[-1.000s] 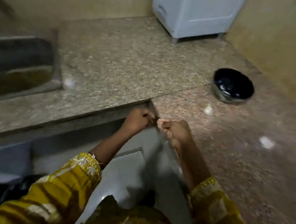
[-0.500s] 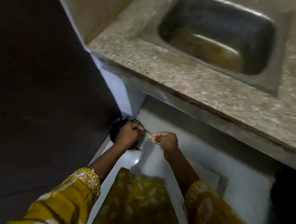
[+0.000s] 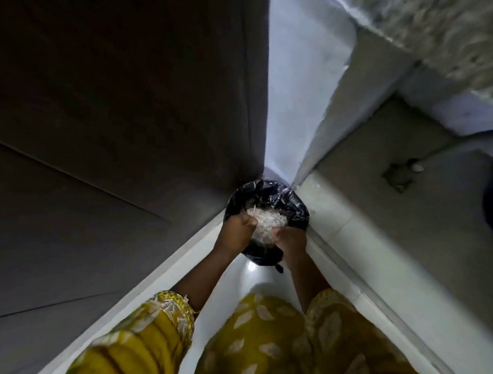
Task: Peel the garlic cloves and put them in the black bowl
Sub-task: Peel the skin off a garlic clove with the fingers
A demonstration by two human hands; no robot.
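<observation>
I am looking straight down into a corner, where a bin lined with a black plastic bag [image 3: 268, 192] is standing on the pale floor [image 3: 232, 282]. Both hands are hovering over its near rim. The left hand [image 3: 236, 234] is sitting at the near left of the opening with its fingers curled in toward the middle. The right hand [image 3: 289, 242] is sitting at the near right, also curled, with its knuckles facing me. Between them a heap of papery white peelings [image 3: 266, 220] is showing, and both sets of fingertips are touching or nearly touching it. I cannot tell whether the heap is lying in the bag or being held by the fingers. I also cannot tell how tight either grip is, or whether a garlic clove is lying inside either fist.

Mustard patterned sleeves [image 3: 153, 335] are covering the forearms, and the same cloth [image 3: 271, 352] is filling the near middle. A dark panel [image 3: 115, 90] is taking up the whole left side. A white wall [image 3: 299, 88] is rising behind the bin, and a speckled stone counter edge [image 3: 454, 40] is running across the far right, blurred.
</observation>
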